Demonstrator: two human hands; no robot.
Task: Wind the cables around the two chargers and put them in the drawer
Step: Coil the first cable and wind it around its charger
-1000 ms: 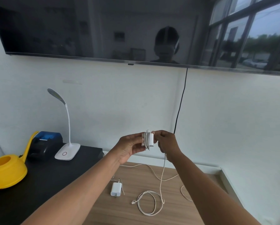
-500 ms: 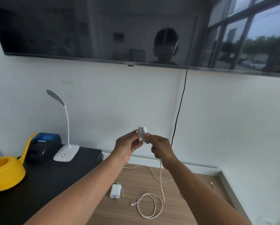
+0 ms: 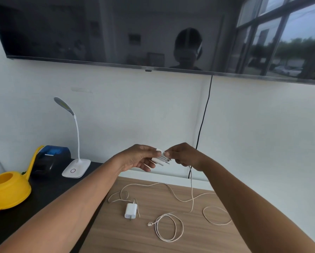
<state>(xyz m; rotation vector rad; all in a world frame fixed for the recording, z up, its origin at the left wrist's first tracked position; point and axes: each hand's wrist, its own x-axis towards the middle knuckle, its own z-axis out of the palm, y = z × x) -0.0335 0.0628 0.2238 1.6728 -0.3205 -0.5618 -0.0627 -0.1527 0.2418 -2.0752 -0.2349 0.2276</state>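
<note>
Your left hand [image 3: 140, 159] holds the first charger [image 3: 159, 159] up in front of the wall, fingers curled under it and thumb on top. Several turns are already round its body. Your right hand [image 3: 184, 156] pinches the cable [image 3: 191, 189] just beside the charger. From there the slack drops straight down to the table [image 3: 116, 234] and ends in a loose loop with the plug end lying free. I'd judge you are mid-wind, with a fair length left. Lay each new turn flat beside the last one rather than on top. Pin the turns with your left thumb so they cannot spring off. Let the slack run through your right fingers under light tension rather than yanking it. Watch where the hanging line crosses the other cable on the table, because a snag there could drag things about. Save a short tail to tuck under a turn. The second charger [image 3: 130, 210] lies on the table with its cable spread loose, not yet wound, and no drawer is in view. As for writing, I can read none. Both chargers look plain white, the lamp [image 3: 76, 168] base shows only a ring, and the pale strip on the dark box [image 3: 50, 157] is too small to make out.
</note>
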